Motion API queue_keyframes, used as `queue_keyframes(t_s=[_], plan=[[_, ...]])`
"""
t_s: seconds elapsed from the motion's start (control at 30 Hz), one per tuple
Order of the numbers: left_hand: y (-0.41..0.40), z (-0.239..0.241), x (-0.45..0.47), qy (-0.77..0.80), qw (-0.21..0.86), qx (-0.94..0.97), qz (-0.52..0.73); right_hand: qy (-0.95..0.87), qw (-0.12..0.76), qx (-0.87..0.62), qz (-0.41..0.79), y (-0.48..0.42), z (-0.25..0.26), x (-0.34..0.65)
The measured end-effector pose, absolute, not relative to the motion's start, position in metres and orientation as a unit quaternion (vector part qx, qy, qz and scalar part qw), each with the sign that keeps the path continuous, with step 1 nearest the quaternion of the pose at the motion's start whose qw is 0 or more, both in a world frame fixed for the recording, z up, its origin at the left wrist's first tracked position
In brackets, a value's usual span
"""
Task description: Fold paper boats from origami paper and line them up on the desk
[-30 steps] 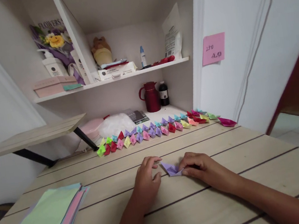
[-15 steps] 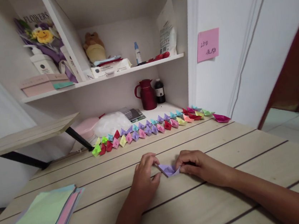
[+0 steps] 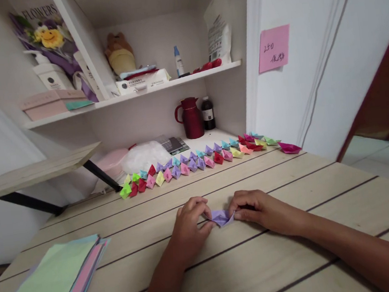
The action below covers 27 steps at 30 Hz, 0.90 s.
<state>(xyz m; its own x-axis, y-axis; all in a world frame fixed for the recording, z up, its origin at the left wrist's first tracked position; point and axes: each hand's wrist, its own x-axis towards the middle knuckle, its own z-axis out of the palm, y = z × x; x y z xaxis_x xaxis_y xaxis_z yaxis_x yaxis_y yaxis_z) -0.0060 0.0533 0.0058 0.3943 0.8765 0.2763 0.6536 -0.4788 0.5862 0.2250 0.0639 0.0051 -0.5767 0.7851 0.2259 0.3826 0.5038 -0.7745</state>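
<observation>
A small folded purple paper piece lies on the wooden table between my two hands. My left hand pinches its left end with curled fingers. My right hand pinches its right end, fingers pressed together on the paper. Behind them runs a long row of several folded paper boats in many colours, ending with a magenta boat at the right.
A stack of coloured paper sheets lies at the front left. A raised wooden board juts over the table's left. Shelves hold a red jug, a dark bottle and boxes. A pink sticky note hangs on the wall.
Both hands have closed in a little on the purple paper, which now looks flatter and narrower. The view has shifted slightly.
</observation>
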Motion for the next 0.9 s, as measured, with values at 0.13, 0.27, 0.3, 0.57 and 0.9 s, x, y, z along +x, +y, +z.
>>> queue_keyframes(t_s=[0.13, 0.27, 0.3, 0.57, 0.9], plan=[[0.055, 0.003, -0.007, 0.465, 0.197, 0.813, 0.289, -0.816, 0.289, -0.358, 0.351, 0.063, 0.006, 0.225], [0.059, -0.004, -0.009, 0.446, 0.203, 0.818, 0.301, -0.814, 0.291, -0.356, 0.356, 0.064, 0.006, 0.224], [0.059, -0.006, -0.010, 0.443, 0.205, 0.818, 0.304, -0.813, 0.292, -0.354, 0.358, 0.064, 0.006, 0.224], [0.058, -0.004, -0.009, 0.459, 0.199, 0.810, 0.306, -0.798, 0.312, -0.360, 0.369, 0.064, 0.003, 0.222], [0.057, -0.003, -0.014, 0.470, 0.134, 0.788, 0.375, -0.784, 0.366, -0.414, 0.283, 0.073, 0.008, 0.238]])
